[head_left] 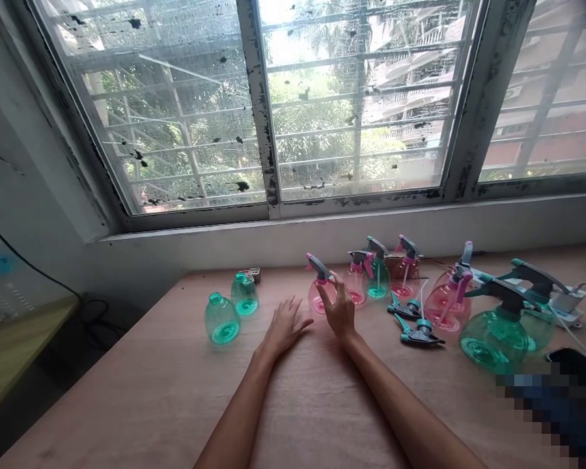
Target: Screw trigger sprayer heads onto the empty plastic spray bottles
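Note:
My left hand (284,326) lies flat on the wooden table (176,391) with its fingers spread, holding nothing. My right hand (340,306) stands on its edge beside it, fingers stretched out and empty, just in front of a pink spray bottle (321,291) with a grey-and-pink trigger head. Two green bottles without heads (221,319) (245,294) stand to the left of my left hand. Two loose teal trigger heads (420,331) (404,307) lie on the table to the right of my right hand.
More pink and green spray bottles (377,277) line the back near the window sill, with bigger ones (501,329) at the right. A white power strip (564,303) and cables lie at far right. A dark phone (569,358) lies nearby. A lower yellow-green surface (14,345) stands left.

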`<move>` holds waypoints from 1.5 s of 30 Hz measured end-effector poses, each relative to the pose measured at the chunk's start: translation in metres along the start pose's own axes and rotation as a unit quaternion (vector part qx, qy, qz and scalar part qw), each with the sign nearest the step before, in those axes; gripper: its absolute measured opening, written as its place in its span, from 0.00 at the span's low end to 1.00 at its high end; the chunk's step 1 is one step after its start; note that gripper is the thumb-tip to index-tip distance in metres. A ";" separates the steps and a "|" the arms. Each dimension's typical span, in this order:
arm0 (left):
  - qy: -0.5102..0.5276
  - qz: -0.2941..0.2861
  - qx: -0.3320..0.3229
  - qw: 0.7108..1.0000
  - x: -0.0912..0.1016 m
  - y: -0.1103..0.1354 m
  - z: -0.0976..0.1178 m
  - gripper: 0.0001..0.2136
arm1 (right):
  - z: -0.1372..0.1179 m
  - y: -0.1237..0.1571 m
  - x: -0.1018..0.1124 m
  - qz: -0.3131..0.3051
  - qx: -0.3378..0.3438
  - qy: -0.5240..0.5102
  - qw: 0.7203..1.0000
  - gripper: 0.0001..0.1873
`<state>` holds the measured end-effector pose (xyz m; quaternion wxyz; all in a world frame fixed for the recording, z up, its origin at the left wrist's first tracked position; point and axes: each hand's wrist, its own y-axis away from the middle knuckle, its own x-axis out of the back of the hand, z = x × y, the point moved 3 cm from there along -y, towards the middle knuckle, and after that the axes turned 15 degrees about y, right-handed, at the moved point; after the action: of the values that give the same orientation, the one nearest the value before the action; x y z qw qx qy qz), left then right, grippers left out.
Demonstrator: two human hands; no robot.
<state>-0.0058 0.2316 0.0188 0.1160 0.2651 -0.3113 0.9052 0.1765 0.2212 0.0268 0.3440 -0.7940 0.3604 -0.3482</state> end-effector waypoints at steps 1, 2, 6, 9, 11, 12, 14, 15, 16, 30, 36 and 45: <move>-0.021 0.036 -0.003 0.999 0.003 -0.001 0.000 0.26 | 0.003 -0.001 -0.001 0.003 0.006 0.015 1.000 0.26; -0.041 0.082 -0.005 0.996 0.007 -0.001 0.000 0.26 | 0.005 -0.002 -0.001 0.005 0.012 0.030 0.999 0.25; -0.110 0.298 0.008 0.948 0.031 -0.001 -0.001 0.34 | 0.010 -0.001 -0.004 0.005 0.043 0.081 0.996 0.25; -0.137 0.384 0.035 0.913 0.045 0.001 -0.008 0.40 | 0.008 0.003 -0.004 0.006 0.058 0.120 0.991 0.25; -0.142 0.411 0.061 0.899 0.051 0.001 -0.016 0.44 | 0.006 0.005 -0.002 0.011 0.059 0.147 0.987 0.25; -0.141 0.422 0.077 0.892 0.053 0.002 -0.021 0.45 | 0.006 0.006 0.001 0.016 0.058 0.160 0.985 0.25; -0.136 0.443 0.113 0.879 0.057 0.002 -0.029 0.43 | 0.005 0.008 0.009 0.030 0.055 0.180 0.982 0.24; -0.133 0.452 0.132 0.872 0.059 0.003 -0.033 0.40 | 0.006 0.008 0.014 0.040 0.050 0.188 0.980 0.23; -0.129 0.458 0.151 0.866 0.060 0.003 -0.036 0.36 | 0.006 0.009 0.019 0.052 0.043 0.194 0.979 0.22; -0.115 0.408 0.235 0.875 0.057 0.003 -0.039 0.22 | 0.079 0.003 0.045 0.016 -0.217 0.354 0.909 0.27; -0.102 0.394 0.229 0.884 0.055 0.001 -0.041 0.22 | 0.091 0.006 0.040 -0.085 -0.224 0.407 0.881 0.26; -0.081 0.382 0.203 0.898 0.053 -0.001 -0.042 0.22 | 0.090 0.006 0.042 -0.103 -0.210 0.420 0.877 0.22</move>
<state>-0.0668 0.2612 0.0209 -0.3206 0.2165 -0.2065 0.8987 0.2674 0.2105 -0.0123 -0.0520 -0.6593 0.4521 -0.5985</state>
